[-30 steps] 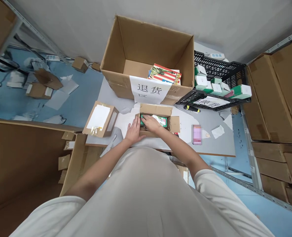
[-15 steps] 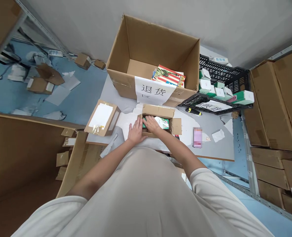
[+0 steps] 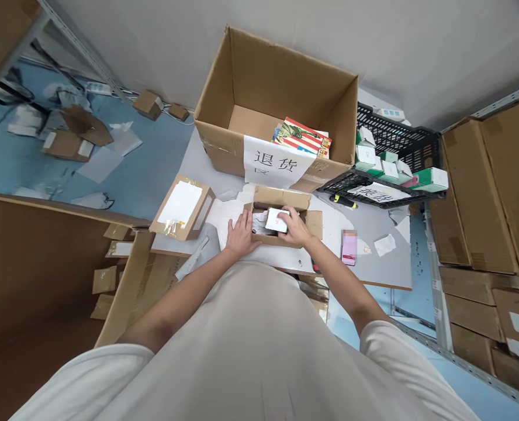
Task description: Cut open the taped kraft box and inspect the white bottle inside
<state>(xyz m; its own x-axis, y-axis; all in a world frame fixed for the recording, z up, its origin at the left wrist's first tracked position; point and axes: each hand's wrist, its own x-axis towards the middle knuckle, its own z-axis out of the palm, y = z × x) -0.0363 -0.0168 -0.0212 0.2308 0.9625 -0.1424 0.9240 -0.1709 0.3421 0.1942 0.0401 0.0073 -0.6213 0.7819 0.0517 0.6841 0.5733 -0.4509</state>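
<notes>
A small open cardboard box (image 3: 281, 199) sits on the grey table (image 3: 373, 257) just in front of me. My left hand (image 3: 241, 233) rests flat against the box's left side. My right hand (image 3: 295, 227) grips a small white packet (image 3: 276, 220) and holds it over the box opening. Crumpled paper shows inside the box beneath the packet.
A large open carton (image 3: 281, 88) with a paper label and colourful boxes stands behind. A black crate (image 3: 417, 146) of green-and-white boxes is at the right. A sealed parcel (image 3: 183, 207) lies left. Stacked cartons (image 3: 483, 193) line the right shelf; scraps litter the blue floor.
My right hand has moved from the green item at the box's left to the right side and now holds a white packet. The left hand has stayed put.
</notes>
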